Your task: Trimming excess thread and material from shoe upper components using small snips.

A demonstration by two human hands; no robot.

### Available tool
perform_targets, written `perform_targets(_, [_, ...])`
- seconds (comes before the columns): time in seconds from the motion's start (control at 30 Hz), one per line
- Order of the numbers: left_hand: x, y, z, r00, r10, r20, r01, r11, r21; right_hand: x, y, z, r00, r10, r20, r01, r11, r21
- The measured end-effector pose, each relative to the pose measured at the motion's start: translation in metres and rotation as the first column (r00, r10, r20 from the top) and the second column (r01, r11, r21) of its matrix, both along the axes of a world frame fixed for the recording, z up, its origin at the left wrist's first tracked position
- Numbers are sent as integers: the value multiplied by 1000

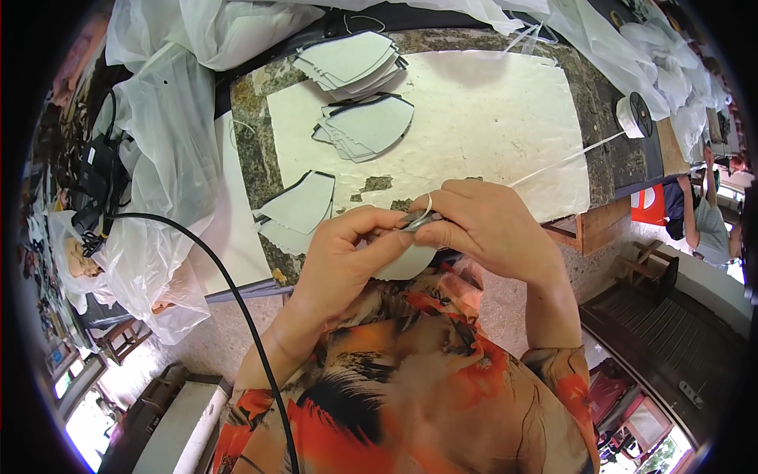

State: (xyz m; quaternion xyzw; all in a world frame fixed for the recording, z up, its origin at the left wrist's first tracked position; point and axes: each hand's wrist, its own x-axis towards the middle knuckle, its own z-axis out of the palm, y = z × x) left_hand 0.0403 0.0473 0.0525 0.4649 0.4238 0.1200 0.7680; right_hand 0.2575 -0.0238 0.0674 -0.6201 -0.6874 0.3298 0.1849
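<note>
My left hand and my right hand meet in front of my body at the table's near edge, both with fingers pinched. Between them hangs a white curved cut piece, gripped at its upper edge by my left fingers. A narrow white tape runs from a spool at the right to my right hand, and its end loops up above the fingertips. Something small, grey and shiny shows between the fingertips; its kind is mostly hidden.
Stacks of similar white pieces with dark edges lie on the left of the worn white sheet. Clear plastic bags crowd the left and far right. A black cable crosses my left side. Another person is at the right.
</note>
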Motion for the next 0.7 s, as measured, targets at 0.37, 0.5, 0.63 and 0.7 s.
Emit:
perform_targets(0.37, [-3, 1, -1, 999, -20, -29, 22, 997, 69, -5, 3, 0, 898, -237, -372, 217, 972, -96])
perform_targets(0.5, [-6, 2, 8, 983, -166, -85, 183, 939, 292, -7, 1, -7, 920, -173, -352, 138, 983, -123])
perform_targets(0.63, [-22, 10, 14, 974, -199, -110, 226, 889, 398, -7, 4, -21, 877, -174, -449, 134, 984, -120])
perform_targets(0.7, [-34, 22, 17, 973, -197, -121, 230, 859, 457, -7, 6, -30, 831, -226, -508, 200, 974, -106])
